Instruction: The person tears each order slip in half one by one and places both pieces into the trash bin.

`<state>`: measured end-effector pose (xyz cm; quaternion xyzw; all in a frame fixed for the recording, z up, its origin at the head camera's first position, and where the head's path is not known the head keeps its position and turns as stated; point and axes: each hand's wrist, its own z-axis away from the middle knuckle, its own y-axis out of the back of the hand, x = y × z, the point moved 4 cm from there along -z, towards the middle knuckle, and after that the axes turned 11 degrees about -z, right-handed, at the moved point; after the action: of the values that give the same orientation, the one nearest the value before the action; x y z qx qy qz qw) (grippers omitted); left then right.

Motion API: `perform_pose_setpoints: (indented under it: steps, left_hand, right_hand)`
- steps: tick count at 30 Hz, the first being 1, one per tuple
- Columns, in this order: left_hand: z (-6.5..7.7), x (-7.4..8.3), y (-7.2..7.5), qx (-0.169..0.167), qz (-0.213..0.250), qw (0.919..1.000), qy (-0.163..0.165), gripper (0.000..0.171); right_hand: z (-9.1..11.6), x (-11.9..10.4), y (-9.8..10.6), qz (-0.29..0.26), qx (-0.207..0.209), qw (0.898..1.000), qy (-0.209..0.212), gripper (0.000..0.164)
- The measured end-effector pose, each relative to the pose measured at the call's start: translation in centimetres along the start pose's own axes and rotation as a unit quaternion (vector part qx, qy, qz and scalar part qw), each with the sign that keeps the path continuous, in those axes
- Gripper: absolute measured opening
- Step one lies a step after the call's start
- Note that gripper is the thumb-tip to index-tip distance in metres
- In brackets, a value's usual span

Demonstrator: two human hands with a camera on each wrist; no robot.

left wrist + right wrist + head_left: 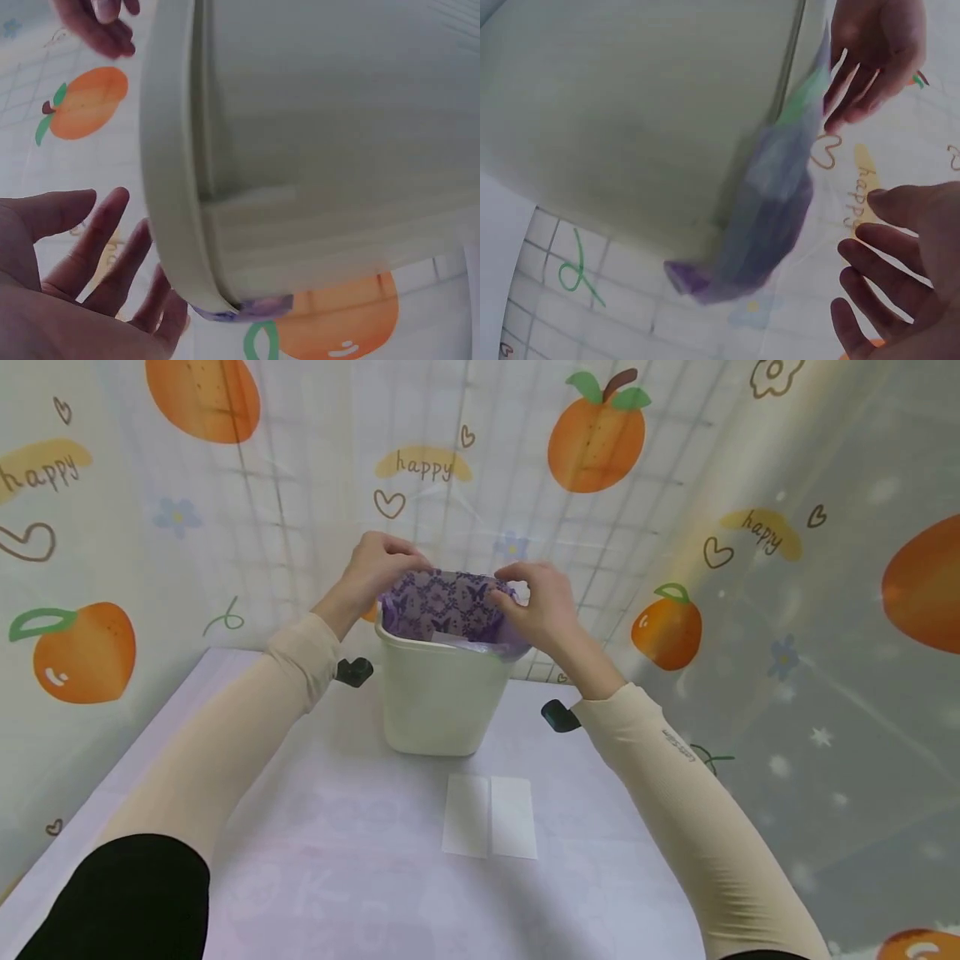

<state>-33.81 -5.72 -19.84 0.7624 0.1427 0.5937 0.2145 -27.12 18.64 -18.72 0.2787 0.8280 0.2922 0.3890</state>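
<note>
A pale cream trash bin [442,697] stands upright on the table, lined with a purple butterfly-patterned bag [450,602]. The bag folds over the rim at the right side, and its loose edge [772,202] hangs outside in the right wrist view. My left hand [378,560] is at the rim's back left corner; its fingers [97,255] are spread beside the rim, with nothing gripped. Over the right part of the rim is my right hand [543,602], thumb and fingers apart. The right wrist view shows its fingers [885,262] loosely bent and holding nothing.
Two white rectangular cards [467,816] lie side by side on the pale table [337,860], in front of the bin. Behind the table hangs a curtain [315,460] printed with oranges, with a wire grid showing through it.
</note>
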Motion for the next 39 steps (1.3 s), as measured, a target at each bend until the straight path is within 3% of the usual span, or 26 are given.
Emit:
perform_pose_setpoints:
  steps: [6, 14, 19, 25, 39]
  left_hand:
    - [-0.2, -1.5, 0.7, 0.021, 0.028, 0.9993, -0.012, 0.023]
    - [-0.1, -3.7, 2.0, 0.034, 0.067, 0.9971, -0.015, 0.03]
    - [0.1, -5.1, 2.5, 0.039, 0.062, 0.9973, -0.002, 0.032]
    - [0.2, -7.1, 2.6, 0.023, 0.052, 0.9981, 0.021, 0.03]
    - [0.6, -10.2, 2.3, 0.02, 0.031, 0.9993, 0.011, 0.031]
  right_hand:
    - [0.9, 1.8, 0.6, 0.001, 0.015, 1.0, -0.002, 0.033]
    - [2.3, 4.0, 1.3, 0.001, 0.024, 0.999, -0.038, 0.041]
    - [3.4, 5.6, 1.5, -0.015, 0.034, 0.997, -0.06, 0.045]
    - [4.4, 7.1, 1.6, -0.028, 0.055, 0.997, -0.046, 0.049]
    - [7.0, 10.2, 0.5, -0.032, 0.05, 0.995, -0.083, 0.052]
